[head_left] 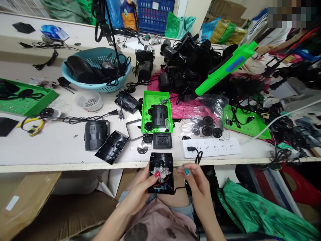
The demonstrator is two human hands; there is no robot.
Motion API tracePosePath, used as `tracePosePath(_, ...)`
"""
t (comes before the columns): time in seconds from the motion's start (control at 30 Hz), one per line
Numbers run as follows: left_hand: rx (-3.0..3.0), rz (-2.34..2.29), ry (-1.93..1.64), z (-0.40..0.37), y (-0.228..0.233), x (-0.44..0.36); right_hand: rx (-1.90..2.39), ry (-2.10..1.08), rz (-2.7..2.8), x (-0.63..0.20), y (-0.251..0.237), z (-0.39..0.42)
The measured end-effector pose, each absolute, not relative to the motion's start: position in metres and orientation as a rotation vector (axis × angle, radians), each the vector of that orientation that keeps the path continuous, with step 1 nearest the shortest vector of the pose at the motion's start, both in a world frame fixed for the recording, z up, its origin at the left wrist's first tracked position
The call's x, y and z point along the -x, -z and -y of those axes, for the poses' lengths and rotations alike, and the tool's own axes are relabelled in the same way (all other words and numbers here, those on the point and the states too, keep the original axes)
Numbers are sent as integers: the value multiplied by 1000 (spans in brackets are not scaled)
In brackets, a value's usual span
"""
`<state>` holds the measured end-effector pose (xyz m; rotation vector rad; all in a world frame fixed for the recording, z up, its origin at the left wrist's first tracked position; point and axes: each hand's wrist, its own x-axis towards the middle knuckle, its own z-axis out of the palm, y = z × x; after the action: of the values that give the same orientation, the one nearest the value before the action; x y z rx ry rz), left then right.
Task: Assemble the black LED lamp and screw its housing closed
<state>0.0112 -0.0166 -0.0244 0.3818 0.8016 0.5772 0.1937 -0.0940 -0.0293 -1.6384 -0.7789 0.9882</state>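
Note:
My left hand [141, 192] holds a black open housing [161, 172] over my lap, just below the table's front edge. Its inside shows a clear round part and red wires, and my thumb rests on that part. My right hand [194, 179] hovers just right of the housing with its fingers pinched; a small clear piece may be between them, but I cannot tell. A black cord hangs from the housing's lower right corner.
On the white table [62, 147] lie a small green tray [155, 100] with a black part, a black square cover [162, 140], a white power strip [212, 147], black discs, a blue basket [96, 68], a green tool [225, 68] and piled black units. Cardboard [37, 207] sits below left, green bags below right.

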Motion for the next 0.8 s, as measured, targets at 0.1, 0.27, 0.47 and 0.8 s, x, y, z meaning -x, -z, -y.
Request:
tracePosePath(0.1,-348,-803,-634,15,20,-11,1632,-1049,959,-187,30,106)
tracePosePath(0.27,-305,-687,-712,12,16,-4,1636,-856,1308,-183,46,111)
tracePosePath(0.47,-351,-806,-796,14,20,-5,1435,-457,1365,-177,57,106)
tracePosePath(0.8,-418,-895,-906,16,23,-22,1473,-564,1655,-179,14,102)
